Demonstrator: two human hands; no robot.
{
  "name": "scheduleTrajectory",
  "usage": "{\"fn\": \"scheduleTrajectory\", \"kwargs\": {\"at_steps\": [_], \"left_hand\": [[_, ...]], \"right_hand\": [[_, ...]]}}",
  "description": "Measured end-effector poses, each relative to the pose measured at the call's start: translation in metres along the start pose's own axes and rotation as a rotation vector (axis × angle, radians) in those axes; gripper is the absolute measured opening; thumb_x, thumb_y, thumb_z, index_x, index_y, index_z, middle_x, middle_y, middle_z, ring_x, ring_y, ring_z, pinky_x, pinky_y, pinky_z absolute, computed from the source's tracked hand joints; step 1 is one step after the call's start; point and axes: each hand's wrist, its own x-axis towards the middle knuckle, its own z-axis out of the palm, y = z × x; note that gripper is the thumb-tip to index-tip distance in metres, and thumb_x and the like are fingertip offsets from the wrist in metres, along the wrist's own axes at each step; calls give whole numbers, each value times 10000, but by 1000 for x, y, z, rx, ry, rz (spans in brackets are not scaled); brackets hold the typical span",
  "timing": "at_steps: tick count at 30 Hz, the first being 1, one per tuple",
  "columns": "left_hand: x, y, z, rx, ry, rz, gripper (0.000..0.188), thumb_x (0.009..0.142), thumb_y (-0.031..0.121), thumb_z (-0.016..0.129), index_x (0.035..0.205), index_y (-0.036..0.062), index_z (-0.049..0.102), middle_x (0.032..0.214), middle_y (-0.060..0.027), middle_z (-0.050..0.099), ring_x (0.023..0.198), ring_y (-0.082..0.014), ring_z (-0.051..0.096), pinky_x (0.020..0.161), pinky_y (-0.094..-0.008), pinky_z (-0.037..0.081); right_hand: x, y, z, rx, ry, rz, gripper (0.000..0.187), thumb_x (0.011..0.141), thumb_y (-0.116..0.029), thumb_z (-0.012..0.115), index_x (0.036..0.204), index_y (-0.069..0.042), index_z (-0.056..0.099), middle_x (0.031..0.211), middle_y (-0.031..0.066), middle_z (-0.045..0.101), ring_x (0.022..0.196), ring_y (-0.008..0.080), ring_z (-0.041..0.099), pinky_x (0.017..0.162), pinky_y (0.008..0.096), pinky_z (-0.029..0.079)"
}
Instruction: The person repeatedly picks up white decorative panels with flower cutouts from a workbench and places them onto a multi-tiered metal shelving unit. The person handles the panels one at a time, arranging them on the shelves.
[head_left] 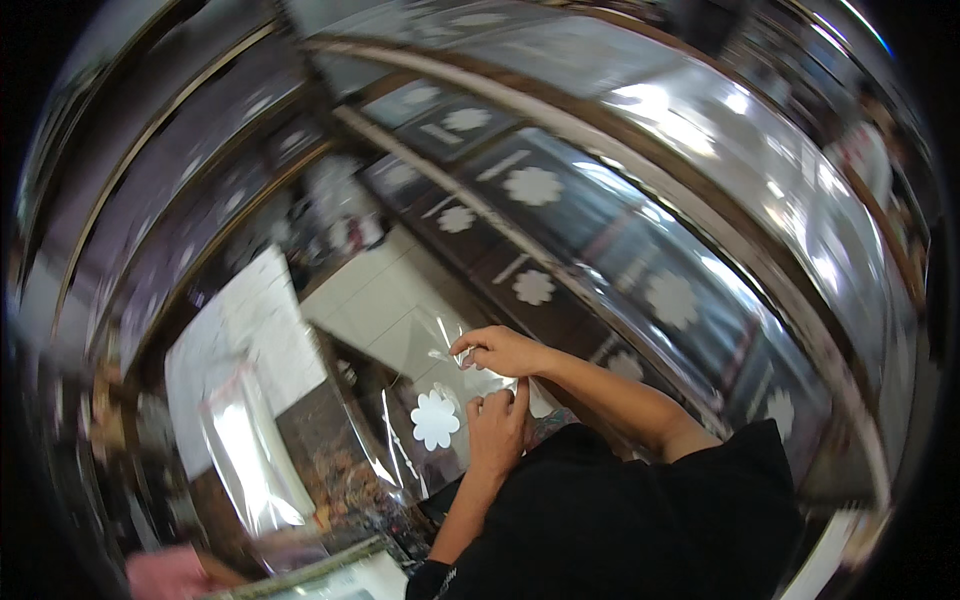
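Clear film [408, 455] with a white flower shape [435, 419] is extending beside the left hand [497, 428], fingers curling, hold indeterminable; the right hand [500, 352] is pinching it.

A white sheet [235, 325] lies at nine o'clock; a railed rack [590, 123] stands at one, a blurred person [868, 158] at two.

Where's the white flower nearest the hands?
In the head view, the white flower is just left of the left hand, toward the brown tabletop.
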Motion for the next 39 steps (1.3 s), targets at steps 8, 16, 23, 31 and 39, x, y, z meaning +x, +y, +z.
{"fn": "scheduleTrajectory", "kwargs": {"at_steps": [8,16,23,31,39], "left_hand": [[-24,87,-52,-439,265,384,528,824,286,734,1248,-11,632,981,-123,572,891,-303,526,824,-419,393],[-3,103,-14,-503,349,261,318,885,177,683,1156,14,657,959,-101,592,860,-272,529,791,-416,382],[-12,134,75,-547,17,236,247,859,139,686,1083,36,672,966,-127,632,923,-314,592,806,-440,422],[-121,139,216,-571,-440,65,218,918,173,611,1005,3,716,901,-214,669,782,-378,652,756,-478,522],[-265,89,284,-377,-990,-285,334,900,308,622,981,-3,713,916,-236,717,917,-420,683,811,-489,528]], "right_hand": [[-253,-86,-40,-379,525,-65,301,780,80,507,1045,29,641,948,178,689,910,310,703,827,417,537],[-472,-282,-57,-730,859,162,244,802,48,570,1034,13,638,942,102,681,910,191,696,813,337,559],[-598,-381,-170,-1012,1057,525,130,874,-57,564,980,-26,632,910,44,655,843,127,637,769,293,533],[-698,-300,-321,-940,1021,680,58,804,-17,612,857,-34,626,856,22,626,786,120,622,714,296,527],[-730,-180,-405,-702,1006,732,126,744,-9,628,858,-56,651,815,20,629,729,111,645,616,280,525]]}}
